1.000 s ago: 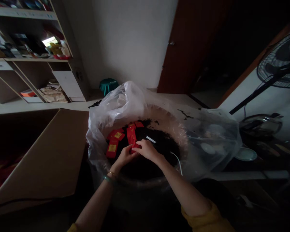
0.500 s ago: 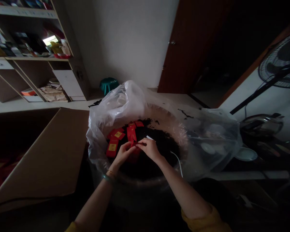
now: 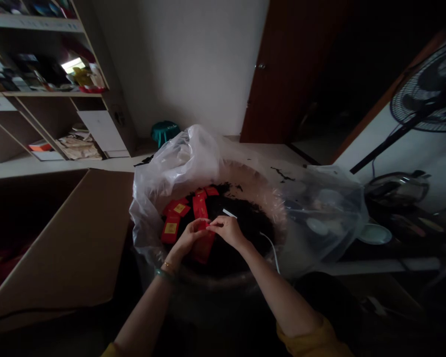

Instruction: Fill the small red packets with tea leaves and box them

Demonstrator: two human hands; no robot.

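Observation:
Both hands meet over a round basket (image 3: 271, 198) lined with clear plastic and filled with dark loose leaves (image 3: 245, 223). My left hand (image 3: 188, 239) and my right hand (image 3: 228, 229) pinch the top edge of a red packet (image 3: 203, 246), which hangs down between them. Several more red packets with yellow labels (image 3: 171, 227) lie on the leaves at the basket's left side. A small white scoop (image 3: 229, 213) rests on the leaves just beyond my right hand.
An open cardboard box (image 3: 78, 238) stands at the left. Wooden shelves (image 3: 59, 99) with clutter are behind it. A clear plastic bag (image 3: 327, 213) with dishes lies at the right, near a kettle (image 3: 397, 186) and a standing fan (image 3: 427, 89). A dark door (image 3: 282, 74) is behind.
Both hands have lifted the red packet off the leaves and drawn it toward me; it now hangs from their fingertips. The camera view shifted slightly.

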